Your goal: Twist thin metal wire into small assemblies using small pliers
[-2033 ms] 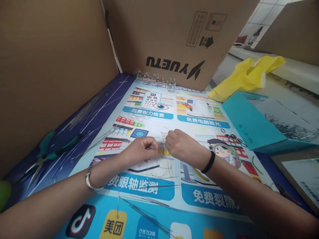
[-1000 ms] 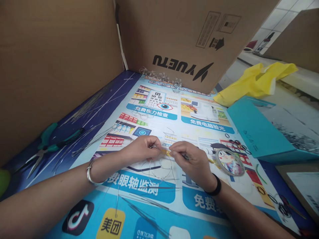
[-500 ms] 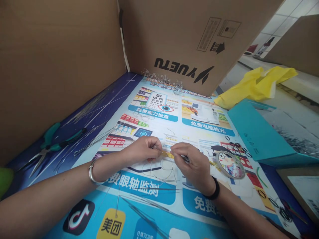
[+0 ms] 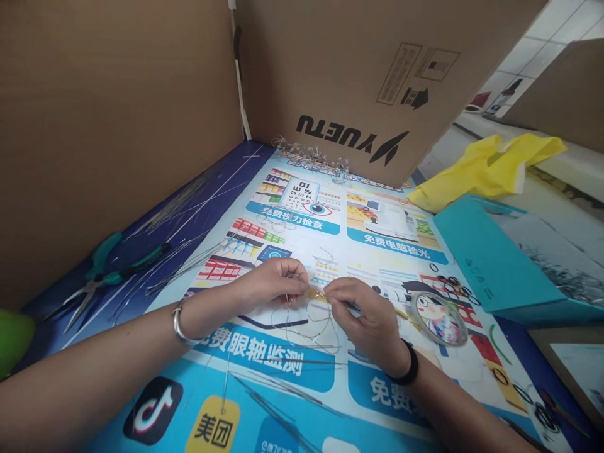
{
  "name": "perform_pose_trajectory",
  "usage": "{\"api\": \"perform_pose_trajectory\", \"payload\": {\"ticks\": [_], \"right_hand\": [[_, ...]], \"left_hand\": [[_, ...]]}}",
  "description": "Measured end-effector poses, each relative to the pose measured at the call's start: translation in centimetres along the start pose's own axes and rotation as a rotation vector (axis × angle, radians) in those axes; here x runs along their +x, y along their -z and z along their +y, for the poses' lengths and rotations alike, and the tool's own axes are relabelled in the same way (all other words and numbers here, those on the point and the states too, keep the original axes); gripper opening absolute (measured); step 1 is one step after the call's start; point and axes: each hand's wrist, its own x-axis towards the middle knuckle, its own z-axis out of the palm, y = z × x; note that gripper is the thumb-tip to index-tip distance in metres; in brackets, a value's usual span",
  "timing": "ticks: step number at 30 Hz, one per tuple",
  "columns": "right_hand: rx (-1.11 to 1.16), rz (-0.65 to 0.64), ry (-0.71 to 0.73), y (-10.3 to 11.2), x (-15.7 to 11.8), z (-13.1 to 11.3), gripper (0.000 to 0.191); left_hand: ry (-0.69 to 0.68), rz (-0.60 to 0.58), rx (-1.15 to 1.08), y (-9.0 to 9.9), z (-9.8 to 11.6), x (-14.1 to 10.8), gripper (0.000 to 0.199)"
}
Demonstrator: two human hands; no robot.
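Note:
My left hand [image 4: 278,283] is closed in a pinch on thin wire [image 4: 289,302], and a bit of red shows just under its fingertips. Facing it across a small gap, my right hand [image 4: 365,314] pinches the same tangle of fine wire; its curled fingers hide part of what they hold. Thin wire loops [image 4: 325,340] hang between and below both hands, over the printed sheet [image 4: 311,380]. Several straight wires [image 4: 274,406] lie in front. The left wrist has a silver bangle [image 4: 179,324], the right a black band [image 4: 409,365].
Green-handled pliers [image 4: 97,277] lie at the left beside more wires [image 4: 177,270]. Cardboard walls [image 4: 141,113] rise at left and back, bent wire pieces [image 4: 337,171] at their foot. To the right are a round clear-edged disc [image 4: 438,319], black rings [image 4: 453,289] and a teal box [image 4: 500,264].
The view has shifted slightly, moving the surroundings down and right in the picture. Both hands keep their pinch, close together, and the right fingers have turned a little.

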Motion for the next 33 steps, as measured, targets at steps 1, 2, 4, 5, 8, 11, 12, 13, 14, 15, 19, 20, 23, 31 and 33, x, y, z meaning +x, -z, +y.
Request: {"api": "perform_pose_trajectory", "payload": {"ticks": [1,2,4,5,8,11,12,13,14,15,19,20,23,31,33], "right_hand": [[0.011,-0.003,0.007,0.0,-0.1,0.1,0.018],[0.023,-0.01,0.017,-0.1,-0.2,0.3,0.018],[0.028,-0.042,0.043,0.0,-0.4,0.6,0.019],[0.018,-0.067,0.06,0.0,-0.5,0.7,0.02],[-0.068,-0.161,0.143,0.4,-0.6,1.0,0.021],[-0.188,-0.233,0.248,0.7,-0.5,1.1,0.021],[-0.222,-0.249,0.273,0.8,-0.5,1.1,0.02],[-0.248,-0.259,0.296,0.9,-0.4,1.1,0.02],[-0.266,-0.266,0.313,0.9,-0.4,1.1,0.019],[-0.279,-0.273,0.327,0.9,-0.4,1.2,0.019],[-0.318,-0.321,0.374,1.1,-0.3,1.2,0.018],[-0.327,-0.34,0.387,1.2,-0.2,1.1,0.018],[-0.363,-0.408,0.436,1.6,0.4,0.7,0.018],[-0.558,-0.528,0.546,2.0,1.5,-0.4,0.022],[-0.59,-0.537,0.569,1.9,1.5,-0.5,0.02]], "left_hand": [[-0.004,-0.004,-0.01,0.0,0.0,0.0,0.008],[-0.006,-0.006,-0.02,0.0,0.0,0.0,0.008],[-0.007,-0.001,-0.035,0.0,0.1,0.0,0.01],[-0.006,0.002,-0.041,0.0,0.1,0.0,0.01],[-0.006,-0.001,-0.055,0.0,0.1,0.0,0.012],[-0.01,-0.011,-0.055,0.0,0.0,0.1,0.013],[-0.007,-0.012,-0.053,0.0,0.0,0.1,0.012],[-0.003,-0.011,-0.05,-0.1,-0.1,0.1,0.012],[0.001,-0.009,-0.046,-0.1,-0.1,0.1,0.011],[0.004,-0.005,-0.041,-0.1,0.0,0.1,0.01],[0.016,0.009,-0.009,-0.3,0.2,0.0,0.009],[0.027,0.017,0.008,-0.3,0.3,0.0,0.009],[0.062,0.046,0.085,-0.3,0.4,0.1,0.007],[0.088,0.038,0.138,-0.3,0.5,0.2,0.004],[0.093,0.032,0.146,-0.3,0.6,0.1,0.004]]}}
